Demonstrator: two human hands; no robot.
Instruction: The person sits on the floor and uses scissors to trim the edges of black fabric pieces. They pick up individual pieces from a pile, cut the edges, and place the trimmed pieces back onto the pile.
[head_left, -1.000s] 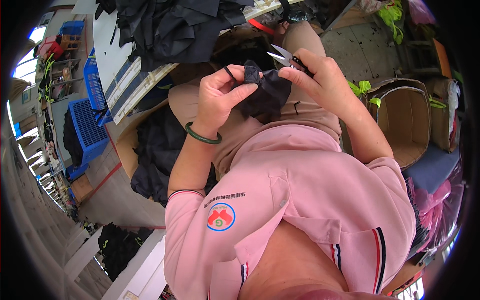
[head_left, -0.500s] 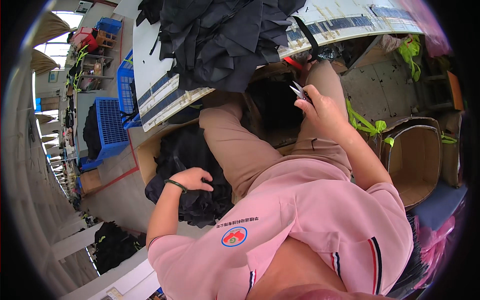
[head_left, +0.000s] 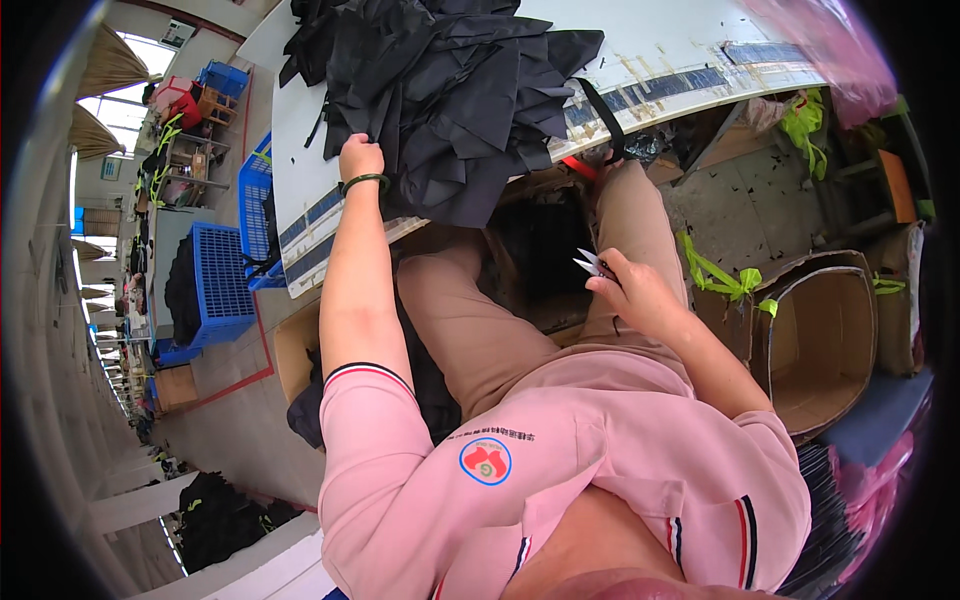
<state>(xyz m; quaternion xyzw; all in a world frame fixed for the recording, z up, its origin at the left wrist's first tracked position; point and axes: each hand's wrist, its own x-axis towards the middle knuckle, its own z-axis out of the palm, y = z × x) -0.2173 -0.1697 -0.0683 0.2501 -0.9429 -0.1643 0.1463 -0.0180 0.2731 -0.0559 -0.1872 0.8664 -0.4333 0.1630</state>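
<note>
On the white table lies a heaped pile of black fabric pieces (head_left: 450,95), some hanging over its near edge. My left hand (head_left: 361,160), with a dark bangle at the wrist, is stretched to the pile's left side. Its fingers are closed at the edge of a black fabric piece, and the fingertips are partly hidden. In my right hand (head_left: 632,292), held above my thigh, is a pair of small thread snips (head_left: 590,263), blades pointing left. More black fabric (head_left: 425,375) lies in a cardboard box beside my left leg, partly covered by my arm.
The table (head_left: 300,110) has a taped, worn near edge. Blue plastic crates (head_left: 222,285) stand to the left. An open cardboard box (head_left: 820,340) stands at my right, with green strips (head_left: 722,272) beside it. Under the table is a dark opening (head_left: 545,245) between my knees.
My left hand has moved from above the box of black fabric up and forward to the pile on the table, closing there. My right hand, still holding the snips, has come slightly lower.
</note>
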